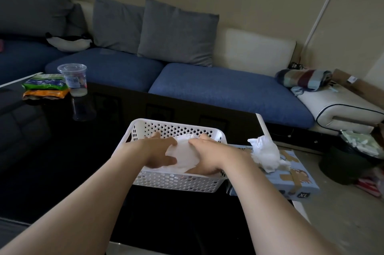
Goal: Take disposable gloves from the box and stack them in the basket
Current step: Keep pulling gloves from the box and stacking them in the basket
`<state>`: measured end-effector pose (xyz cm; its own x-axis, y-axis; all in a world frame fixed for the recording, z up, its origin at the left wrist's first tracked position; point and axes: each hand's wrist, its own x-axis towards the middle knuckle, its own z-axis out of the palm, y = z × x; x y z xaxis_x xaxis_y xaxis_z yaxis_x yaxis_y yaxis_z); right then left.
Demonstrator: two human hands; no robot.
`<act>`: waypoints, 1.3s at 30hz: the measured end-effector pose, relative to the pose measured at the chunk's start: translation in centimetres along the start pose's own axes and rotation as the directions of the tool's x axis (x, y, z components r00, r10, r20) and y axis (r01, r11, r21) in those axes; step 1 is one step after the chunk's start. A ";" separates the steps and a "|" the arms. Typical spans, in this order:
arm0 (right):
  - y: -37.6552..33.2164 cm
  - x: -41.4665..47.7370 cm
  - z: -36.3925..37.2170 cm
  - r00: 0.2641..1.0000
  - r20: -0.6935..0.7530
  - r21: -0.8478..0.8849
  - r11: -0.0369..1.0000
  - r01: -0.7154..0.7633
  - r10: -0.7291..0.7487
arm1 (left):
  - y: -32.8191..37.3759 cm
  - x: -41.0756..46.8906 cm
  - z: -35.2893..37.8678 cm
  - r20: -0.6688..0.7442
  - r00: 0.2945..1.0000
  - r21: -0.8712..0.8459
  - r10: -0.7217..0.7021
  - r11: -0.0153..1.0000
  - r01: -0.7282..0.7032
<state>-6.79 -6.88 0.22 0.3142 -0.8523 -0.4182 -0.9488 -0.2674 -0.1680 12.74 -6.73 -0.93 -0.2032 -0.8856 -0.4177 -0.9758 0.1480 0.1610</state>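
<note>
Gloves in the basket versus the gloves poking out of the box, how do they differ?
The gloves in the basket lie flat and spread out; the gloves at the box stand up in a crumpled bunch. The gloves in the basket sit inside the white basket under the left hand and right hand; the gloves at the box stick out of the blue box, with no hand touching them. Both look thin and white.

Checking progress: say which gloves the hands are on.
The flat gloves in the white basket, under the left hand and right hand; the crumpled bunch sticks up from the blue box, untouched.
</note>
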 end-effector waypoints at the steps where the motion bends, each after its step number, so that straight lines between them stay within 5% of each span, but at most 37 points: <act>1: 0.0 0.2 0.1 1.000 0.008 -0.028 0.999 -0.015 0.016 | 0.0 0.0 0.1 0.010 1.000 0.012 -0.007 1.000 0.007; 12: -0.8 1.1 0.5 0.999 0.005 -0.056 0.998 -0.033 0.034 | 0.8 0.2 -0.1 -0.020 1.000 0.029 0.012 1.000 -0.011; 16: -0.2 -1.9 -1.1 0.991 -0.127 0.088 0.995 0.053 -0.042 | 2.1 0.8 -0.3 -0.238 0.971 0.024 0.022 1.000 -0.017; 19: 1.0 -3.3 -1.7 0.957 -0.286 0.249 0.968 0.026 0.048 | 2.5 0.9 -0.3 -0.422 0.907 0.066 -0.005 0.997 0.036; 24: 4.5 -5.8 -2.3 0.673 -0.677 0.436 0.899 0.041 0.298 | 5.6 0.4 -0.2 -0.591 0.806 -0.088 0.030 0.991 -0.102; 28: 7.8 -7.5 -2.8 0.462 -0.729 0.561 0.828 -0.020 0.505 | 8.4 0.4 0.1 -0.614 0.775 -0.135 0.150 0.947 -0.290; 34: 10.5 -9.2 -1.6 0.683 -0.439 0.562 0.772 -0.297 0.583 | 12.1 0.9 1.1 -0.592 0.723 -0.032 0.357 0.886 -0.463; 39: 12.0 -9.1 -0.3 0.689 -0.504 0.496 0.828 -0.262 0.521 | 14.5 1.7 1.6 -0.541 0.734 -0.001 0.412 0.872 -0.490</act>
<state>-21.08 -2.52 2.29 -0.2933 -0.9531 0.0743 -0.8520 0.2253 -0.4725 -1.85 -5.41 -0.72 -0.5072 -0.8268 0.2432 -0.7513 0.5624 0.3453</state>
